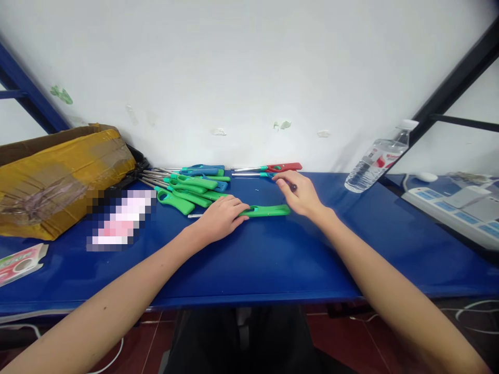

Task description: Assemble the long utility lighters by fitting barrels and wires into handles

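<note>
Partly curled: left fingers over lighter, right fingers round dark object.

Offering a wide passage across the blue table between the forearms, from the front edge up to the green lighter. Meeting a low bar there, with the lighter spanning from the left hand nearly to the right hand. Opening into a small pocket behind it, closing at the back against the red lighter by the wall. Running leftward into the heap of lighters, then the taped box. Passing freely rightward of the right hand until reaching the water bottle and dark post.
</note>
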`<move>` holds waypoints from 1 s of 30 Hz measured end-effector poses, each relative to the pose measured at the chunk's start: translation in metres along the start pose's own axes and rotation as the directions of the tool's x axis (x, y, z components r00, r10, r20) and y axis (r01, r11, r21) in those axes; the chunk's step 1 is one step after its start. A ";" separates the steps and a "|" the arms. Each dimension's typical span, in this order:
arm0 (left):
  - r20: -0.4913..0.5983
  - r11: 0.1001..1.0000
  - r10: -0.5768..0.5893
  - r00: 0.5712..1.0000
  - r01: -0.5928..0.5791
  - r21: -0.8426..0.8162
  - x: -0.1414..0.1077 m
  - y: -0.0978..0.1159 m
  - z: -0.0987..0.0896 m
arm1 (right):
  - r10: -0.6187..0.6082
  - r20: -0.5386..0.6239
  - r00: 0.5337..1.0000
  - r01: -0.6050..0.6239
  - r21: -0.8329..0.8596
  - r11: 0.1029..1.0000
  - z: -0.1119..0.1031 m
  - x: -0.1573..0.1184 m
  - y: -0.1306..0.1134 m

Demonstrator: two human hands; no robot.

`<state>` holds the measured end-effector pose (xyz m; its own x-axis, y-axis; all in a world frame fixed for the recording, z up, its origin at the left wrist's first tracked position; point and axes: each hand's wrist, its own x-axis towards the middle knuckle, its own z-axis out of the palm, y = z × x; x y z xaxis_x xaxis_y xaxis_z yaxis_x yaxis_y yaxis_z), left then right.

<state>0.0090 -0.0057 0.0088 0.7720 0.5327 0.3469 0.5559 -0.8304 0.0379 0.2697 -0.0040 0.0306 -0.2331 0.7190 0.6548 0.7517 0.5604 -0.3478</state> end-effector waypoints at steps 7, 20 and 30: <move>-0.052 0.999 -0.023 0.998 0.024 0.023 0.000 -0.004 -0.006 | 0.250 0.258 0.933 -0.203 -0.197 0.959 -0.009 0.005 0.013; 0.021 1.000 0.019 1.000 -0.020 0.020 -0.004 -0.012 -0.005 | 0.110 0.598 0.794 -0.040 -0.130 0.991 -0.016 0.000 0.052; -0.067 1.000 -0.022 0.997 0.023 0.009 -0.004 -0.009 -0.002 | 0.167 0.640 0.750 -0.108 -0.130 0.986 -0.025 0.003 0.046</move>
<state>0.0006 -0.0001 0.0087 0.7368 0.5389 0.4083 0.5764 -0.8163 0.0374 0.3190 0.0139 0.0330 -0.4444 0.8958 0.0040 0.8462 0.4212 -0.3263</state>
